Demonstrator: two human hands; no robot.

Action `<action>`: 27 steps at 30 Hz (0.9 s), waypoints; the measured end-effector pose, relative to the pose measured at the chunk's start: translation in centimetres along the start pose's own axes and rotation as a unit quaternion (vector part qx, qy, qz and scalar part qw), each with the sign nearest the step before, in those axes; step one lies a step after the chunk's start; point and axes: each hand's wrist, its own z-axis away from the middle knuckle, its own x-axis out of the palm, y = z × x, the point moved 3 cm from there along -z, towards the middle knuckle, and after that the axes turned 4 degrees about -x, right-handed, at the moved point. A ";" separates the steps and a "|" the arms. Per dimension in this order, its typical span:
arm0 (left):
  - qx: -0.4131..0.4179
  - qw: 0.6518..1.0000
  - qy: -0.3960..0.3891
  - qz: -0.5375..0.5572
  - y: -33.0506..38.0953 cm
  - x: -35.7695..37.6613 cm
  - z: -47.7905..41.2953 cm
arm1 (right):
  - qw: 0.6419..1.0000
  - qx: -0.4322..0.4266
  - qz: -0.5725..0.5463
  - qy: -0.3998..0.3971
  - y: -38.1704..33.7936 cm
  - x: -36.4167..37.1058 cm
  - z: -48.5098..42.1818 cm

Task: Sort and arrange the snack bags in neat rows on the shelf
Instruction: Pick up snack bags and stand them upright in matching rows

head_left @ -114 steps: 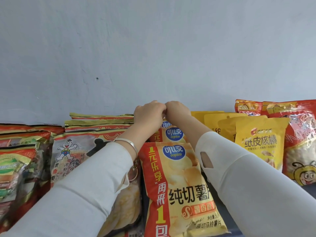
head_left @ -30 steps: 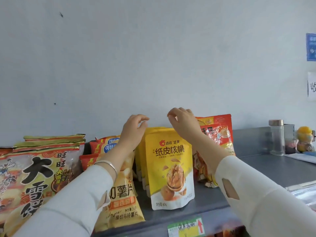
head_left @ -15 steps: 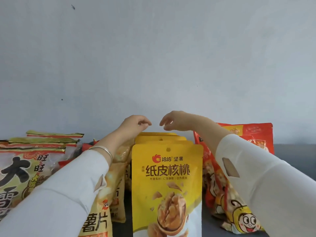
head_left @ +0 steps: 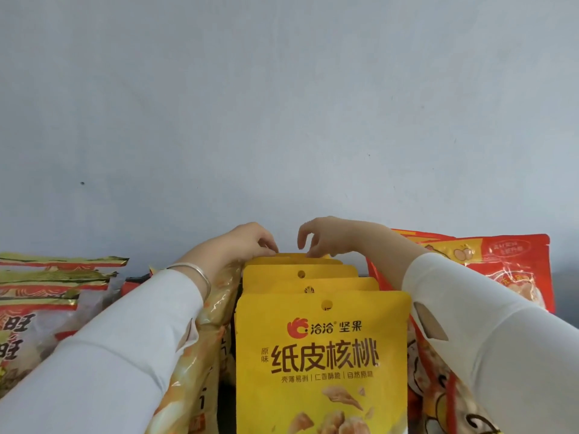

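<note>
Yellow walnut bags stand upright in a single file between the two forearms. The front yellow bag (head_left: 322, 355) is nearest the camera, face forward, and four more top edges step back behind it. White sleeves cover both arms, and the right sleeve (head_left: 488, 346) has a small oval opening on its inner side.

Outside the left forearm, glossy orange chip bags (head_left: 200, 355) press against the sleeve. Further out on that side are stacked gold-edged bags (head_left: 53, 277). Outside the right forearm, red cartoon bags (head_left: 495, 270) stand upright, touching the walnut file at its lower right. A silver bracelet (head_left: 200, 274) sits at the left wrist.

The left hand (head_left: 241, 245) has its fingers and thumb bunched together, pinching the left end of the top edge of the rearmost yellow bag (head_left: 294, 256). The right hand (head_left: 329, 234) is just beside it, not touching it. Its fingers are curved downward with the tips resting on the same top edge, and the thumb hangs apart from them, clear of the bag.

Beyond both hands is a plain pale grey wall (head_left: 282, 104).
</note>
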 end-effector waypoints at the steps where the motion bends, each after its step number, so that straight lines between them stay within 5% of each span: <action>1: -0.003 1.000 0.000 0.004 0.0 0.0 -0.2 | 1.000 -0.003 0.009 0.004 0.1 0.2 -0.2; 7: 0.009 0.999 0.023 0.023 0.2 0.1 -0.5 | 0.998 -0.002 0.061 0.010 0.7 0.7 -0.7; 12: 0.082 0.980 -0.021 0.180 1.7 -0.2 1.0 | 0.996 0.038 0.081 -0.005 1.7 0.3 -0.3; 18: 0.071 0.991 -0.064 0.099 2.3 0.2 1.1 | 0.994 0.051 0.098 -0.005 1.0 -0.2 0.0; 23: 0.057 0.991 -0.013 0.120 2.0 -0.3 1.2 | 0.994 -0.013 0.034 0.107 -0.6 -2.1 0.9; 27: 0.050 0.991 0.008 0.127 2.2 -0.4 1.8 | 0.997 -0.016 -0.066 -0.039 -2.2 -1.7 2.3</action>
